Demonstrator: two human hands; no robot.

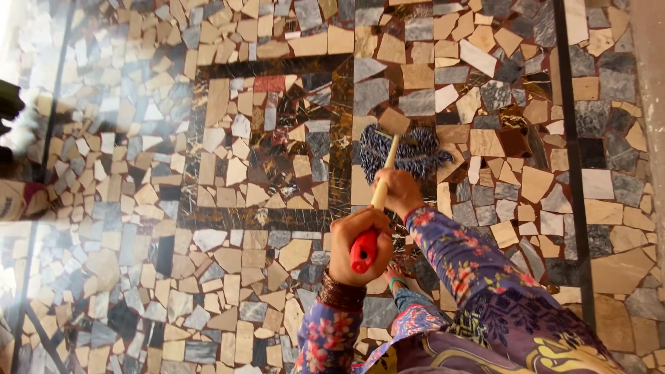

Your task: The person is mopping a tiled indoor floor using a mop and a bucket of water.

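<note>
Mop [405,152] head rests on mosaic floor [228,173] mid-room; left hand [360,246] grip wrapped around red handle end, right hand [398,192] clasping shaft. Risk: glossy stone looks slick, bare foot [395,273] close behind could slip.

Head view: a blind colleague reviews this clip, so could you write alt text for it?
Seen from above, a person holds a mop by its stick, left hand round the red grip, right hand farther down. The blue-and-white mop head rests on a glossy floor of irregular stone pieces.
</note>
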